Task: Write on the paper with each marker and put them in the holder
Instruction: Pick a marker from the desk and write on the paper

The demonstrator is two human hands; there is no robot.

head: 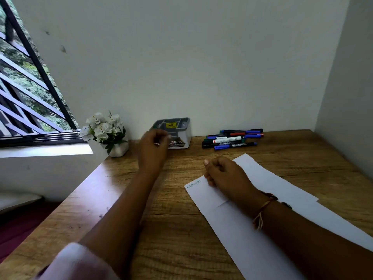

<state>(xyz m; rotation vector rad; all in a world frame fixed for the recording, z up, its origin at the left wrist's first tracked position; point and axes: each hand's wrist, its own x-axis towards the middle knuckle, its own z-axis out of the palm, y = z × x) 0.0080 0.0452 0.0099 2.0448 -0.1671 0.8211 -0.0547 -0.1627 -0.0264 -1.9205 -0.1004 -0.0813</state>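
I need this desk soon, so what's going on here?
A person is trying out markers at a wooden desk. The left hand is at the grey holder by the wall, gripping what looks like a green-tipped marker. The right hand rests loosely curled on the paper, holding nothing. One line of writing is on the sheet. A pile of markers lies right of the holder, not yet put away.

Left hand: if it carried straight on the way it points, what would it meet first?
Most likely the grey holder, directly beyond the left hand. They overlap in this view, so the gap between them is unclear.
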